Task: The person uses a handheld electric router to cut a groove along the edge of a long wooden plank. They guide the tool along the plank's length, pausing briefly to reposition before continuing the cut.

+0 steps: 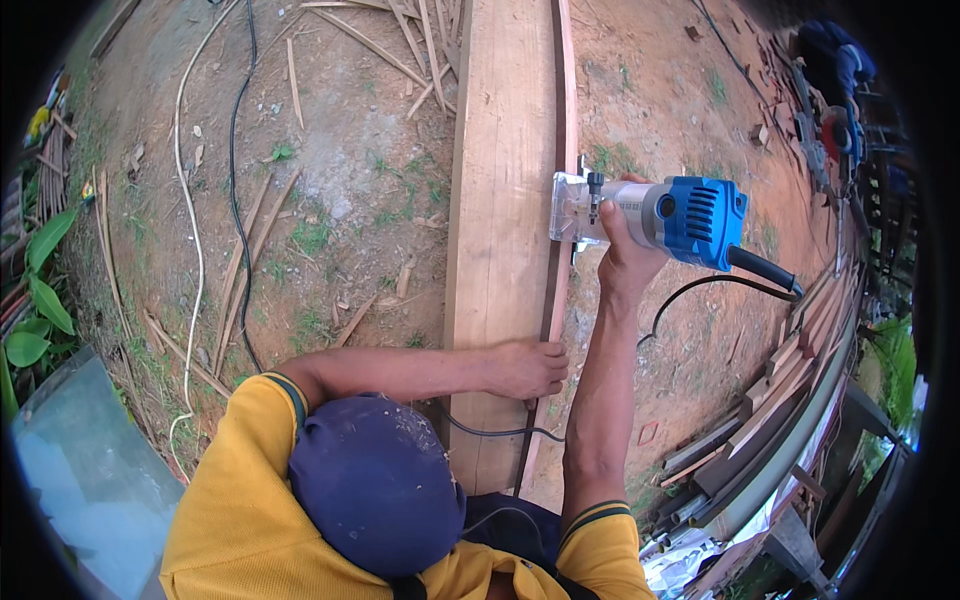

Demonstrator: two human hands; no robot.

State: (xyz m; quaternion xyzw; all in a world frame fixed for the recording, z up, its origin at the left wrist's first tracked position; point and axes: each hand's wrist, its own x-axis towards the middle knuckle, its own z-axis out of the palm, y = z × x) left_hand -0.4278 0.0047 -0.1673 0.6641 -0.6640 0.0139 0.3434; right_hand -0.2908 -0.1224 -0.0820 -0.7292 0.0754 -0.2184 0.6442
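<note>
A blue and silver trim router (650, 215) lies on its side in my right hand (628, 240), with the thumb across its body. Its clear base (572, 207) rests against a narrow reddish wood strip (562, 120), which runs along the right edge of a long pale plank (500, 200). Whether the cutter touches the wood is hidden. Closer to me, my left hand (527, 370) has its fingers curled over the same strip, while the forearm lies across the plank. A black power cord (775, 275) leaves the router's rear end.
Wood offcuts (400, 40) lie on the dirt beyond the plank at left. A white cord (195, 200) and a black cord (235, 180) trail along the ground. Stacked boards (770, 400) stand at right, and a pale sheet (95, 470) lies at lower left.
</note>
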